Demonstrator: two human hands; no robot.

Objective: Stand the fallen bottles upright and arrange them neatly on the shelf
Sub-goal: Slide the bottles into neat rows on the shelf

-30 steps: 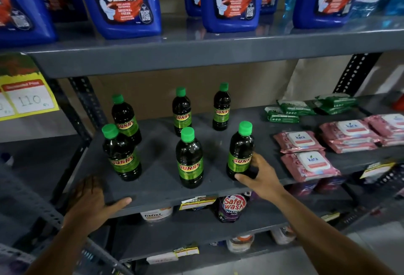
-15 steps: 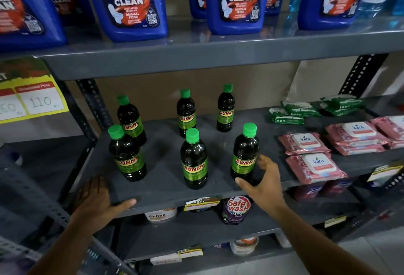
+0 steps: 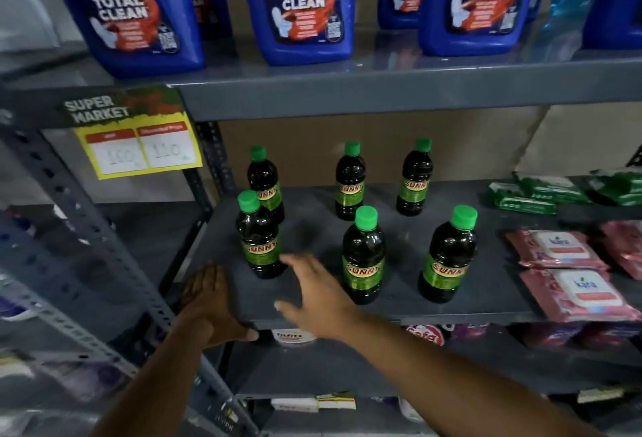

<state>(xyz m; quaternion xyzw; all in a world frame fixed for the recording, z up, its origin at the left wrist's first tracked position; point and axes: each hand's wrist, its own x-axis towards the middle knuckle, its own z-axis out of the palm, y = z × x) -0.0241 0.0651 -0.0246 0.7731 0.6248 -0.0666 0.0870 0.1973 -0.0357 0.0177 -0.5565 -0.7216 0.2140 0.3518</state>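
Observation:
Several dark bottles with green caps and green "SUNNY" labels stand upright on the grey shelf in two rows. The front row holds the left bottle, the middle bottle and the right bottle. Three more stand behind, such as the back middle bottle. My right hand hovers open over the shelf front, between the front left and front middle bottles, fingers pointing at the left one. My left hand rests flat on the shelf's front left corner, holding nothing.
Large blue "10X Total Clean" jugs fill the shelf above. Pink wipe packs and green packs lie to the right of the bottles. A yellow price tag hangs at the left upright. Lower shelves hold more goods.
My right hand has left the front right bottle and swung left across the shelf front toward the front left bottle. The view has shifted left. The left hand stays on the shelf edge.

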